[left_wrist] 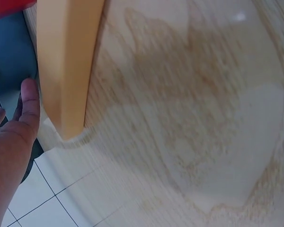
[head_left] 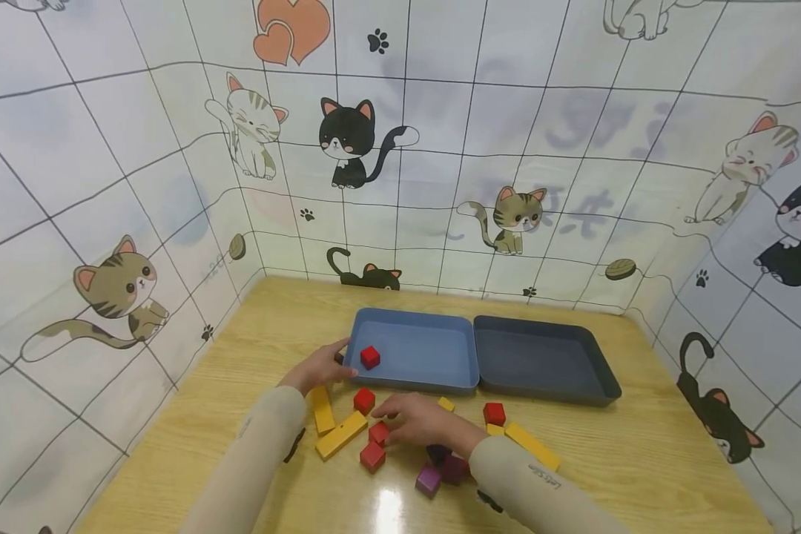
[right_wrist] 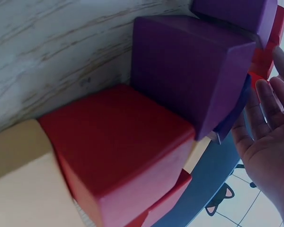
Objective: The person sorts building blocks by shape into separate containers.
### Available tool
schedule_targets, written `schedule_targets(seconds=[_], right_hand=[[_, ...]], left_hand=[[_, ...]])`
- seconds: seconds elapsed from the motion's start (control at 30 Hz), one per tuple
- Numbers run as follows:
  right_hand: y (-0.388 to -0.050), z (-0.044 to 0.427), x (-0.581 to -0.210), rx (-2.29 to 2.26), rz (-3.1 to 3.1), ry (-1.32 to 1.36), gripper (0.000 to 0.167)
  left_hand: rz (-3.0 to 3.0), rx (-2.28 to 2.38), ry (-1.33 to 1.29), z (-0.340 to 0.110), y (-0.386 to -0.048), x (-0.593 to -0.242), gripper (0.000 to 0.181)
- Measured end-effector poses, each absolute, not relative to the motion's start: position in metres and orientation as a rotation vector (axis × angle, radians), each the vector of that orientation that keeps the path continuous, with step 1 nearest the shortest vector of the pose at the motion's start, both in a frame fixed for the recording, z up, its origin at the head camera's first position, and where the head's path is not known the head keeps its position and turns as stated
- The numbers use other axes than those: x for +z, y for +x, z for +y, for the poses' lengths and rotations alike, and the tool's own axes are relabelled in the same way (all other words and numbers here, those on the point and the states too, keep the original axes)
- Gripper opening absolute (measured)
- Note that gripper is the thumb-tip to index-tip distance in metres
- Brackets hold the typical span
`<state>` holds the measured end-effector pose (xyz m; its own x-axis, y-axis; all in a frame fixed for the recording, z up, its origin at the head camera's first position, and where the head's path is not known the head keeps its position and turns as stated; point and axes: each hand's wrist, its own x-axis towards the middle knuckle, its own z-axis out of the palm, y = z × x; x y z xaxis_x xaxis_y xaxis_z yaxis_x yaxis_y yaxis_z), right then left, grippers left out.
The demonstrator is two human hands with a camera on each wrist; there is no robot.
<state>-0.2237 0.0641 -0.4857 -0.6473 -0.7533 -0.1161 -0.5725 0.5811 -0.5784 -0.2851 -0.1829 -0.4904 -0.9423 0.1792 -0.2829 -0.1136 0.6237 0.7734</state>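
My left hand [head_left: 320, 367] touches the left front corner of the blue tray [head_left: 427, 348], fingers at its left side, thumb at the front. A red cube [head_left: 370, 357] lies inside. In the left wrist view, the hand [left_wrist: 14, 142] has its thumb straight against the tray [left_wrist: 9, 52], beside a yellow block [left_wrist: 66, 61]. My right hand [head_left: 417, 421] is over the blocks, fingertips around a red cube [head_left: 377, 432]; contact is unclear. The right wrist view shows that hand [right_wrist: 270, 137] with spread fingers, beyond a purple cube [right_wrist: 180, 66] and a red cube [right_wrist: 118, 137].
A dark grey tray [head_left: 541, 360] adjoins the blue one on the right. Yellow blocks [head_left: 342, 436], red cubes [head_left: 372, 457] and purple cubes [head_left: 429, 480] lie in front of the trays. Another red cube [head_left: 495, 414] and a long yellow block [head_left: 534, 446] are near the right forearm.
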Motion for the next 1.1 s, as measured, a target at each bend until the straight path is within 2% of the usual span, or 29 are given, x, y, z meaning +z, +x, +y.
schedule_targets(seconds=[0.27,1.1], right_hand=[[-0.2257,0.063,-0.4913,-0.609,2.509,-1.199,0.036],[-0.2238,0.0632,-0.4855,-0.656,2.521,-1.036,0.034]], left_hand=[[2.524,1.262,0.057,-0.1815,-0.2881,-0.4946,0.077],[2.497,1.29,0.06,-0.183,-0.2838,-0.4938,0.077]])
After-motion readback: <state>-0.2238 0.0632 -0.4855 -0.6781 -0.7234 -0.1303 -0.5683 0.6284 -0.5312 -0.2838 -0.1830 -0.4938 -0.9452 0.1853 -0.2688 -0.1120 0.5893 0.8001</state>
